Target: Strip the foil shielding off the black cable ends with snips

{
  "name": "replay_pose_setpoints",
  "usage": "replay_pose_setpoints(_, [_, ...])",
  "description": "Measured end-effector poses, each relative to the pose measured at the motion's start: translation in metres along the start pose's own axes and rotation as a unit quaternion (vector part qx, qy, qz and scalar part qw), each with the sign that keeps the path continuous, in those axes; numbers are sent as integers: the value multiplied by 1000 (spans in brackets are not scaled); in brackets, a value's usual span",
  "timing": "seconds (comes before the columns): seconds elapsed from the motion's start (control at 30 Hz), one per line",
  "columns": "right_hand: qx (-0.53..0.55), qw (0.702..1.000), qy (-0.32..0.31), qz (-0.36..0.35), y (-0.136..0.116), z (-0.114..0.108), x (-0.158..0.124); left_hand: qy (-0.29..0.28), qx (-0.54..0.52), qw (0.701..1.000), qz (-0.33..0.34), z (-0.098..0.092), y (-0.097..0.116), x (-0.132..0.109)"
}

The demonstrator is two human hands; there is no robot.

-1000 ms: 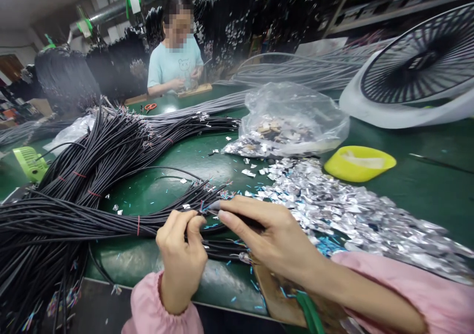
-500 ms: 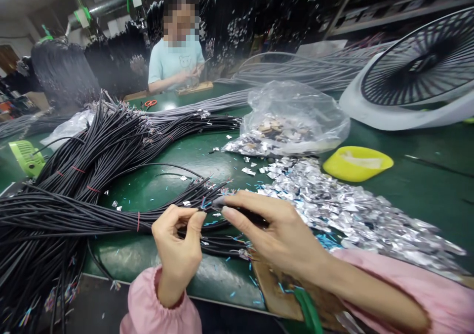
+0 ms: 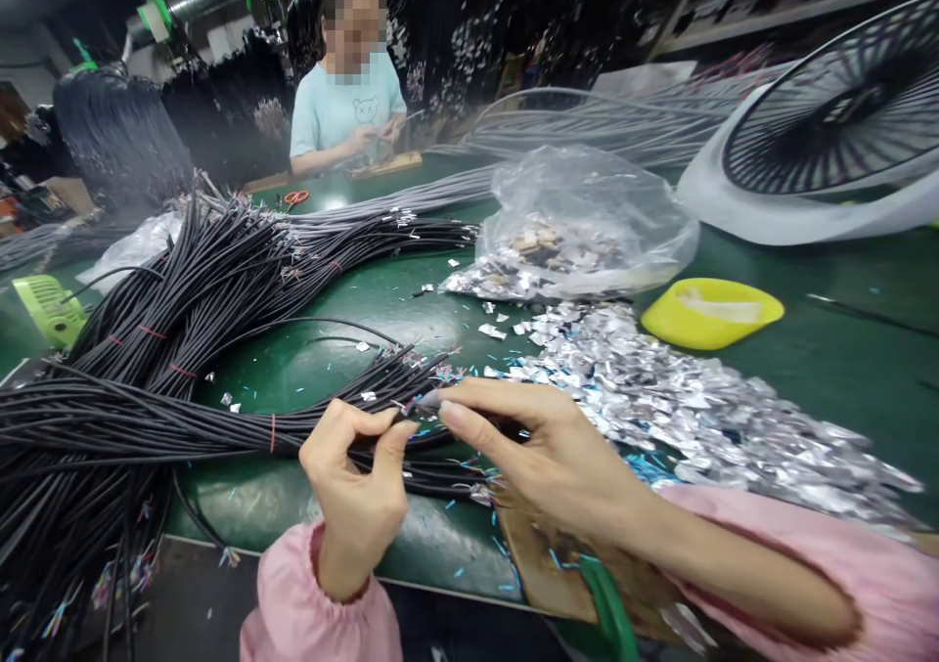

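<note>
My left hand (image 3: 352,491) pinches a black cable (image 3: 220,432) at its end, fingers curled. My right hand (image 3: 547,466) nips the same tip, fingers extended over the green table (image 3: 843,369).

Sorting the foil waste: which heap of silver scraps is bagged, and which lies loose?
The far heap sits inside the clear plastic bag; the loose foil scraps spread bare on the green table, nearer the right hand.

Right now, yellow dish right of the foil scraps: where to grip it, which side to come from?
Judgement only: take the yellow dish by its near rim, coming from above and the near right, where the green table is bare. It is shallow, wide and lies flat, so only the rim offers a pinch. The foil scraps crowd its left side and the clear bag sits behind-left.
</note>
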State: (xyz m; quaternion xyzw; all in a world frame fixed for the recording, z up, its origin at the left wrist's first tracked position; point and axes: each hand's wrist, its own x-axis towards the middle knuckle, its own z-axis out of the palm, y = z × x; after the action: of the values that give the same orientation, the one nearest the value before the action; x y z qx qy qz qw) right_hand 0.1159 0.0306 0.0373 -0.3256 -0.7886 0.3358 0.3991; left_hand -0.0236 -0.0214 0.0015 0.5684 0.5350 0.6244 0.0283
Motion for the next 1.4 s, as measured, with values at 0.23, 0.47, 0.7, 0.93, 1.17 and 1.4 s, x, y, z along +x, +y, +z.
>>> replay_pose_setpoints(0.23, [-27, 998, 31, -42, 2, 1, -3, 38, 151, 980, 120, 1, 9, 0])
replay_pose_setpoints(0.47, [-105, 987, 76, -96, 7, 4, -5, -94, 77, 992, -14, -5, 2, 6])
replay_pose_setpoints(0.7, [-58, 995, 55, -68, 10, 2, -3, -214, -104, 947, -217, -11, -4, 14])
replay_pose_setpoints(0.93, [77, 994, 11, 74, 5, 4, 6, -115, -31, 985, -125, -1, -4, 2])
replay_pose_setpoints(1.17, [209, 960, -17, 188, 9, 8, 10, -114, 12, 993, -32, -1, -6, 1])
replay_pose_setpoints(1.4, [268, 944, -125, 143, 15, 9, 15, -76, 4, 996, -43, 2, -7, 0])
